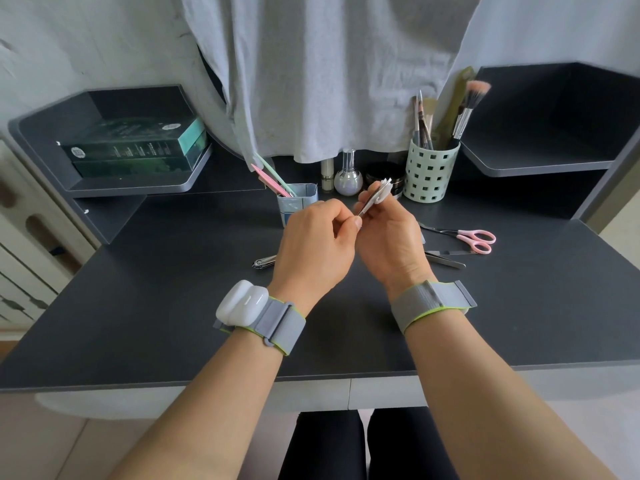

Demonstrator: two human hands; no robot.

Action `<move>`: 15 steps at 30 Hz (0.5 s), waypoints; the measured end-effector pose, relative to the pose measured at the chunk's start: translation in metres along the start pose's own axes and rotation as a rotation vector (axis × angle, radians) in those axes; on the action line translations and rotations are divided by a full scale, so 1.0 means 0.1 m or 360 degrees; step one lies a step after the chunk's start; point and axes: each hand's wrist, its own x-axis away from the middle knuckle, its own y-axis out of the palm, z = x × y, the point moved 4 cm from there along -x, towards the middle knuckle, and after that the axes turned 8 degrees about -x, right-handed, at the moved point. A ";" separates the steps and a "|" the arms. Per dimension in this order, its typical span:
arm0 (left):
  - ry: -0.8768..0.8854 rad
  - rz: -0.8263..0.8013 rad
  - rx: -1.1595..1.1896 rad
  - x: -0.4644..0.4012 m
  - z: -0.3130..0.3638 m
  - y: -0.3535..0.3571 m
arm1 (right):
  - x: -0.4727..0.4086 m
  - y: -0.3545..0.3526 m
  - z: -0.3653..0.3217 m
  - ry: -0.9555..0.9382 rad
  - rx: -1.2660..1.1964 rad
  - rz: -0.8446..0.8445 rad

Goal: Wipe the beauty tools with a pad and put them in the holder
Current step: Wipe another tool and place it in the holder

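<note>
Both hands are raised together above the middle of the dark counter [173, 306]. The left hand [315, 244] has its fingers curled, and its thumb and forefinger pinch the near end of a slim metal tool [367, 206], which slants up and away toward the right. The right hand [391, 237] grips a white pad [383, 190] folded over the far part of that tool, its fingers pressing the pad against the metal.

Just behind the hands stands a small pale-blue holder [298, 202], partly hidden by the left hand; a pink stick and a green stick [273, 174] lean out of it to the left. On the counter to the right lie pink-handled scissors [474, 239], and near them, closer to the right wrist, a pair of metal tweezers [446, 261]. A nail clipper [265, 262] lies to the left of the left hand, its far end hidden behind it.

Further back on the right is a green perforated cup [431, 174] full of makeup brushes. Beside it stand a round glass bottle [349, 176] and a slender tube. A grey cloth [329, 81] hangs down over the back, and dark green boxes [135, 147] rest on the left shelf. Each wrist wears a grey band.
</note>
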 end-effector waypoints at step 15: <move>0.0071 0.0012 -0.0033 0.00 0.05 -0.03 | -0.10 -0.07 -0.06 -0.0300 0.0229 0.0273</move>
